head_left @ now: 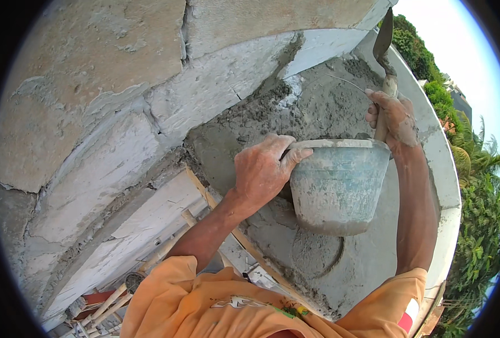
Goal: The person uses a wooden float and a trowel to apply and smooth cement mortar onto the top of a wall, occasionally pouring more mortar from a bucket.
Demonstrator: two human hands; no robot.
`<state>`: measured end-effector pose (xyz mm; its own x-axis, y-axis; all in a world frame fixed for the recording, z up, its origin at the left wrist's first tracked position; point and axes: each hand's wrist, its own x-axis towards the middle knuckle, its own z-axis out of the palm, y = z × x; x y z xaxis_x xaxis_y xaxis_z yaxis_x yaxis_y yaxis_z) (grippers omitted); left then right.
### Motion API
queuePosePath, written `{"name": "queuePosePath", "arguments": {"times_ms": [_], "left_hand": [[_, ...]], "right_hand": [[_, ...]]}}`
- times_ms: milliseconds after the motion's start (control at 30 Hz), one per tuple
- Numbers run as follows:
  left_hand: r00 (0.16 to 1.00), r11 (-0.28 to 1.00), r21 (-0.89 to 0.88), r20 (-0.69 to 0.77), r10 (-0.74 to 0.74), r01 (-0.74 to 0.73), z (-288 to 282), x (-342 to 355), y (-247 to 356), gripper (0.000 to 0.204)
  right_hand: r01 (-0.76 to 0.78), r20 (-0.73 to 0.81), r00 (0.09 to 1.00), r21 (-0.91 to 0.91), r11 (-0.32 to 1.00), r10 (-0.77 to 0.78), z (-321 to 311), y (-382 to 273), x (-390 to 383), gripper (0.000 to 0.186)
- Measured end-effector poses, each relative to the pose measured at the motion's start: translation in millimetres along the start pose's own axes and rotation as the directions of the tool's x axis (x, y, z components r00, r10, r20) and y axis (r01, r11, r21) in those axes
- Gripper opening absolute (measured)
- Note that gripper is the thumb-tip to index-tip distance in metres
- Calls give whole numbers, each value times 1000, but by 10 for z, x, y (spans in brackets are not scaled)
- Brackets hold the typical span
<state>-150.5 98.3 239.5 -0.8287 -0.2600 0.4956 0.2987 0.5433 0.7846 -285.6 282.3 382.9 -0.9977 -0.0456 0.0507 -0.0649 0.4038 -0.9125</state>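
My left hand grips the rim of a bucket, thumb over the edge and fingers behind it. The bucket is pale green and crusted with grey cement; it is tilted, its mouth facing away, so its contents are hidden. In my right hand, beside the bucket's right rim, is a trowel with its handle upright and its dark blade pointing up and away. A thin curved wire runs left from my right fingertips; whether it belongs to the bucket cannot be made out. Both hands are smeared with cement.
Rough wet mortar covers the surface beyond the bucket. A ring-shaped mark lies in smoother cement below it. A block wall rises at left, and a pale curved parapet borders the right, with trees beyond. Wooden poles stand lower left.
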Motion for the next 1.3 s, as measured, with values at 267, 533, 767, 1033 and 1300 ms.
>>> {"name": "queuePosePath", "arguments": {"times_ms": [267,533,767,1033,1300], "left_hand": [[957,957,93,-70,283,-276,215,108,-84,41],[993,979,-178,-78,87,-100,362,174,36,40],[998,997,-26,-8,69,-69,474,483,201,43],[1000,999,29,-14,21,-20,519,562,216,46],[994,986,145,50,-93,85,607,1059,218,61]], "right_hand": [[340,-365,890,133,931,-273,-971,-72,-208,43],[33,-215,976,-53,998,-44,-911,980,-1871,45],[62,-217,975,70,996,-45,-568,1187,-1930,46],[317,-228,940,303,899,-254,-496,1454,-1955,53],[365,-289,846,-299,881,-449,-511,1225,-1541,49]]}}
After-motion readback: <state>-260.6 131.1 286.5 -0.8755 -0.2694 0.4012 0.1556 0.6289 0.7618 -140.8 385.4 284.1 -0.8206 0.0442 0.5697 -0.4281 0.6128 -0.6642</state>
